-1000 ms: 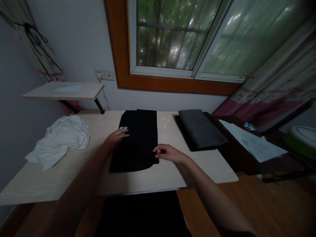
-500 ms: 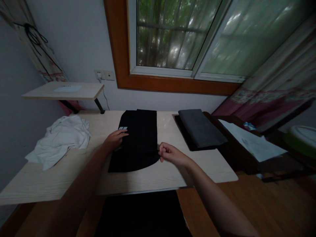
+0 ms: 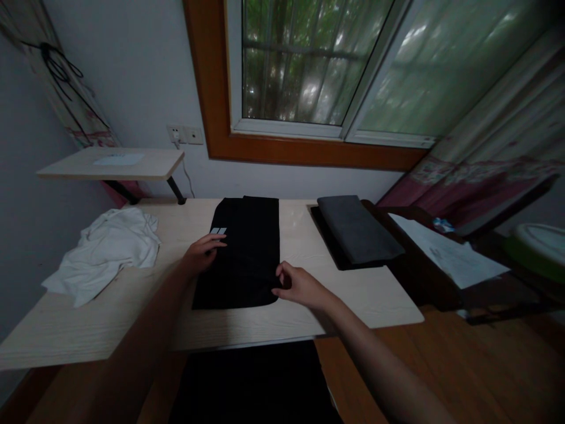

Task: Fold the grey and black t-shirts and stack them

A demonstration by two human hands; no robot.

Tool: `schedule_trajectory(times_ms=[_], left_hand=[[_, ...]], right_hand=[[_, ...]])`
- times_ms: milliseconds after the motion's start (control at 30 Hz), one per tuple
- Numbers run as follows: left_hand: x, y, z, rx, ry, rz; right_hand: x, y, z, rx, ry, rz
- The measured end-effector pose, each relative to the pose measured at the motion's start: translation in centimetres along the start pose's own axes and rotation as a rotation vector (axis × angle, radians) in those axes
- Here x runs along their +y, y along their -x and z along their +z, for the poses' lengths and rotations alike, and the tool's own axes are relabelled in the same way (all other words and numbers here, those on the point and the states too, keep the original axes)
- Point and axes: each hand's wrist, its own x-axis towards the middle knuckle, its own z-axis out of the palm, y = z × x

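cloth (image 3: 249,253) likely soft, light; best pinched by edges. my left hand (image 3: 200,256) loosely spread on it; right hand (image 3: 302,287) half-curled at near right corner, can't tell if gripping.

Dim daylight enters by a sliding window (image 3: 329,65) with a brown wooden frame (image 3: 210,100), foliage (image 3: 282,41) beyond. A patterned curtain (image 3: 494,129) hangs at right; the light-wood table (image 3: 300,229) stands against a pale wall (image 3: 132,70), above brown floorboards (image 3: 424,365).
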Motion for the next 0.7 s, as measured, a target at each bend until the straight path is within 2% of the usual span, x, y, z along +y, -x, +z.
schedule_trajectory(times_ms=[133,267,400,500,700], left_hand=[[0.5,0.4,-0.5,0.081,0.091,-0.105],[1.1,0.9,-0.2,0.126,0.219,-0.304],[2.0,1.7,0.3,0.077,0.263,-0.51],[3.0,2.2,0.1,0.034,0.261,-0.526],[5.6,2.9,-2.0,0.057,0.405,-0.56]], right_hand=[[-0.5,0.1,1.3,0.035,-0.003,-0.034],[-0.9,0.5,1.8,0.075,0.046,-0.066],[-1.1,0.8,1.9,0.051,0.099,-0.106],[-1.4,0.9,1.8,0.017,0.148,-0.124],[-2.0,1.1,1.6,-0.043,0.274,-0.186]])
